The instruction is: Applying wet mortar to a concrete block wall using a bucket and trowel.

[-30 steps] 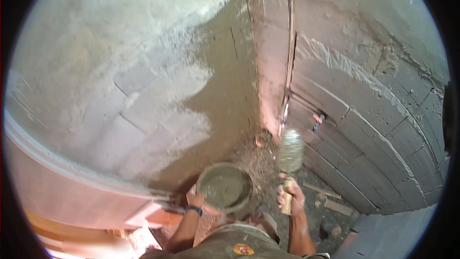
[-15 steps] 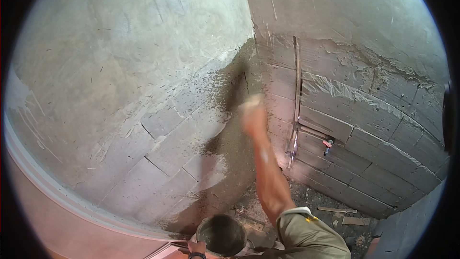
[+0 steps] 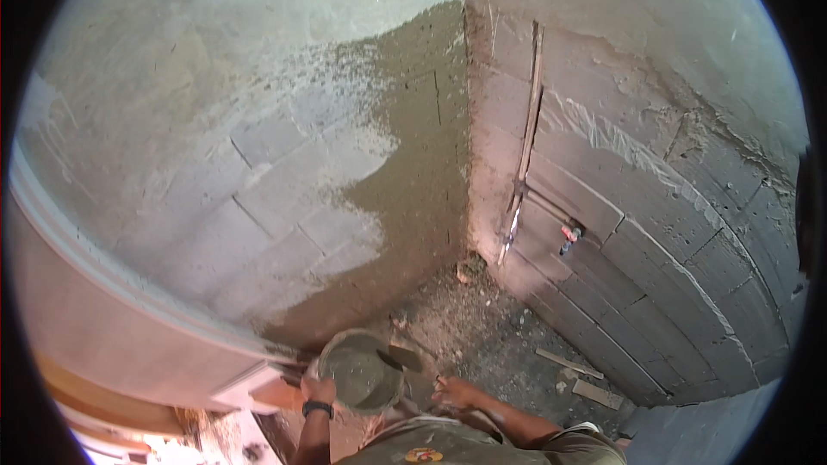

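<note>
My left hand [image 3: 317, 392] grips the rim of the mortar pan [image 3: 362, 372] at bottom centre of the frame | my right hand [image 3: 457, 393] closes on the trowel [image 3: 398, 358] handle, blade dipped over the pan's wet mix | fresh plaster [image 3: 422, 164] darkens the block wall [image 3: 215, 207] at centre frame | rubble on the floor [image 3: 482, 327], lower right.

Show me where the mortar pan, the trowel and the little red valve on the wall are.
mortar pan [image 3: 357, 376], head view, on the wet mortar inside it.
trowel [image 3: 402, 356], head view, on the dark blade over the pan's right rim.
red valve [image 3: 568, 232], head view, on its red handle on the block wall.
</note>
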Demonstrator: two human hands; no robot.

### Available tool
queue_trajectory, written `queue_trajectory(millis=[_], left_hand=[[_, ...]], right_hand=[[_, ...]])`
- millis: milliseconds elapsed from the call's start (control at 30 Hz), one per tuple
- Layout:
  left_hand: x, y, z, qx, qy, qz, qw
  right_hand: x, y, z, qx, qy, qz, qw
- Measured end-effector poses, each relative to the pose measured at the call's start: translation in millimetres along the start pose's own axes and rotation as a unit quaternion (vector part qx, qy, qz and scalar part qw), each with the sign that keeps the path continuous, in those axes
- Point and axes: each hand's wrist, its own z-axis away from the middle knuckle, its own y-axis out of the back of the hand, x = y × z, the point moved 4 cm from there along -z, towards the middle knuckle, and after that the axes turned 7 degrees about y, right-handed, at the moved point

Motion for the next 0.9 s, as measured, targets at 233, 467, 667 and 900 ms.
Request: queue_trajectory(millis=[233, 467, 667, 900], left_hand=[[99.9, -29.5, 84.8, -0.081, -0.145, -0.074, 0.983], [135.7, -73.4, 118.1, -0.111, -0.19, -0.081, 0.972], [109.6, -77.5, 67.6, -0.117, -0.052, 0.099, 0.987], [63.3, -53.5, 12.6, -0.12, 0.025, 0.122, 0.985]], right_hand=[[38.4, 19.6, 55.4, -0.039, -0.131, -0.273, 0.952], [28.6, 7.8, 62.8, -0.023, -0.275, -0.543, 0.793], [4.1, 10.8, 105.5, 0.065, -0.061, -0.698, 0.711], [-70.6, 56.8, 85.3, 0.348, 0.074, -0.7, 0.619]])
